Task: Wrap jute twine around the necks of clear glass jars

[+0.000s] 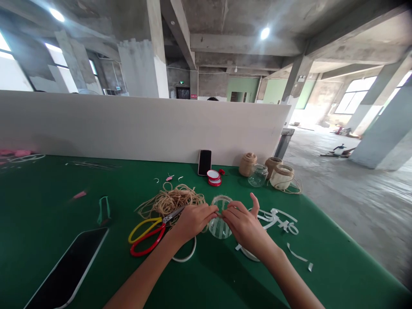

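Note:
A clear glass jar (pixel 220 231) with whitish vertical strips on its side stands in front of me, its rim looking fuzzy. My left hand (pixel 197 219) is closed in a pinch at the jar's near upper side. From the right, my right hand (pixel 243 222) meets it there, fingertips pinched together and thumb raised. Whatever is between the fingertips is too small to make out. Left of the jar lies a tangled heap of jute twine (pixel 174 198). Scissors (pixel 163 224) with one yellow and one red handle rest against the heap, their tips near my left hand.
Twine-wrapped jars (pixel 247 165) and a bare glass jar (pixel 258 176) stand at the back right. Red-rimmed tape rolls (pixel 213 176) sit by an upright phone (pixel 204 162). White strip scraps (pixel 285 225) lie right. A large dark-screened device (pixel 69 268) lies front left. A white partition (pixel 144 126) bounds the back.

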`<state>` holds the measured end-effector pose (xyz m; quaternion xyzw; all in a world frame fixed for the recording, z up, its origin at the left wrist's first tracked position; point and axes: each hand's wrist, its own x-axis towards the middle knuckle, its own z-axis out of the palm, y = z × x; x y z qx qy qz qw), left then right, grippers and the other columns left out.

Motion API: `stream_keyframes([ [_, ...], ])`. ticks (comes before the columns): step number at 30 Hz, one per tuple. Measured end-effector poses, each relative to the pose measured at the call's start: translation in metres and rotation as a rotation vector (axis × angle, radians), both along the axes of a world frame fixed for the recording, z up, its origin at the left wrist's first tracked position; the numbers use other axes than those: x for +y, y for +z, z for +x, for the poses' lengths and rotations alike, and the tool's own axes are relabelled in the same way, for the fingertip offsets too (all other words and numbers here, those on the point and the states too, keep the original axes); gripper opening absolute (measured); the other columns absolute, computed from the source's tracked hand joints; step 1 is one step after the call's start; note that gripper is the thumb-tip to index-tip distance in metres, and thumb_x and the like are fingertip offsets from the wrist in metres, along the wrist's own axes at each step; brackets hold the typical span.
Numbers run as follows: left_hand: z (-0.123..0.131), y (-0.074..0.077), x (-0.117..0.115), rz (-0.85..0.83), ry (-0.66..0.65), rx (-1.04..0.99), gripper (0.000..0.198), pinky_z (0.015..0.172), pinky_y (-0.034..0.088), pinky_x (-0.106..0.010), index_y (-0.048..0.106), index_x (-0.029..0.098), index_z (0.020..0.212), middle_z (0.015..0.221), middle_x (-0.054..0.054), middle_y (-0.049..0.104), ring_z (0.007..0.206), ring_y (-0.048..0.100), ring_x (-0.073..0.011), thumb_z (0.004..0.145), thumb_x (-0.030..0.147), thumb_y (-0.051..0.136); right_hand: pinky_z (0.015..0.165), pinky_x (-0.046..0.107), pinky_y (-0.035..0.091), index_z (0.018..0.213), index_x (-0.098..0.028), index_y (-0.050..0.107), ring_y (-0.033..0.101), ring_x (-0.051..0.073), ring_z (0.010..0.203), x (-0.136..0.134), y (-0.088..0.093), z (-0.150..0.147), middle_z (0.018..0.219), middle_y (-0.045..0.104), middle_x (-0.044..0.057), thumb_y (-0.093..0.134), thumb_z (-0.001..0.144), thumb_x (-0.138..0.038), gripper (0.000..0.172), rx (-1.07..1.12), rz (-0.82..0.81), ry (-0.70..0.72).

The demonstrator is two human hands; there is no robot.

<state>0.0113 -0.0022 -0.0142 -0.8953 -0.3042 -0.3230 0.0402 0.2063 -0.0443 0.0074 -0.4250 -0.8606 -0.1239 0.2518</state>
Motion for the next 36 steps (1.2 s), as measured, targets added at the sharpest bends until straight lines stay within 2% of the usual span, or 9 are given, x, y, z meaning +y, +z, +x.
stream_keyframes([
  [6, 0.0, 0.0, -0.001, -0.02, 0.004, -0.003, 0.03, 0.068, 0.051, -0.023, 0.06, 0.018, 0.105, 0.082, -0.005, 0.066, 0.075, 0.064, -0.0145, 0.095, 0.03, 0.034, 0.105, 0.055, 0.001, 0.085, -0.023, 0.059, 0.053, 0.018, 0.099, 0.0, 0.003, 0.003, 0.079, 0.066, 0.0, 0.041, 0.089, -0.011, 0.022, 0.082, -0.063, 0.005],
  [12, 0.002, -0.002, 0.0, -0.053, -0.013, -0.022, 0.027, 0.068, 0.05, -0.023, 0.059, 0.017, 0.105, 0.083, -0.005, 0.067, 0.075, 0.064, -0.015, 0.094, 0.029, 0.036, 0.103, 0.057, 0.003, 0.092, -0.024, 0.06, 0.052, 0.022, 0.101, -0.004, 0.009, -0.005, 0.087, 0.067, 0.003, 0.05, 0.087, -0.025, 0.011, 0.094, -0.068, -0.04],
  [16, 0.0, -0.002, -0.001, -0.103, 0.012, -0.017, 0.026, 0.071, 0.049, -0.026, 0.054, 0.018, 0.111, 0.093, -0.005, 0.067, 0.082, 0.064, -0.017, 0.094, 0.029, 0.039, 0.103, 0.057, -0.004, 0.087, -0.022, 0.06, 0.053, 0.02, 0.097, 0.0, 0.003, -0.013, 0.083, 0.066, 0.003, 0.044, 0.088, -0.017, 0.017, 0.118, -0.066, -0.047],
  [18, -0.002, -0.001, -0.001, -0.126, 0.032, -0.009, 0.029, 0.068, 0.049, -0.026, 0.051, 0.018, 0.116, 0.095, -0.005, 0.068, 0.08, 0.065, -0.0172, 0.093, 0.033, 0.041, 0.103, 0.056, -0.005, 0.085, -0.021, 0.059, 0.053, 0.019, 0.098, 0.001, 0.002, -0.014, 0.083, 0.066, 0.003, 0.043, 0.088, -0.014, 0.018, 0.126, -0.082, -0.035],
  [24, -0.011, 0.002, 0.002, -0.162, 0.033, 0.025, 0.033, 0.073, 0.048, -0.026, 0.045, 0.024, 0.124, 0.107, -0.003, 0.064, 0.081, 0.064, -0.0159, 0.093, 0.034, 0.041, 0.102, 0.058, -0.005, 0.086, -0.023, 0.057, 0.05, 0.019, 0.103, 0.0, 0.005, -0.001, 0.086, 0.065, 0.001, 0.04, 0.085, -0.008, 0.023, 0.178, -0.208, 0.015],
  [31, -0.016, -0.001, 0.006, -0.163, 0.042, 0.044, 0.034, 0.071, 0.046, -0.025, 0.044, 0.027, 0.127, 0.101, -0.002, 0.064, 0.081, 0.062, -0.0153, 0.094, 0.034, 0.04, 0.099, 0.063, -0.004, 0.086, -0.024, 0.056, 0.045, 0.022, 0.113, 0.005, 0.004, 0.014, 0.091, 0.065, 0.001, 0.038, 0.082, -0.005, 0.026, 0.175, -0.281, 0.038],
  [36, -0.013, -0.002, 0.006, -0.182, 0.041, 0.036, 0.03, 0.07, 0.047, -0.024, 0.048, 0.025, 0.122, 0.099, -0.002, 0.064, 0.079, 0.062, -0.0146, 0.094, 0.032, 0.039, 0.099, 0.062, -0.005, 0.088, -0.026, 0.056, 0.045, 0.022, 0.113, 0.005, 0.005, 0.016, 0.096, 0.064, -0.001, 0.04, 0.082, -0.008, 0.025, 0.184, -0.281, 0.025],
])
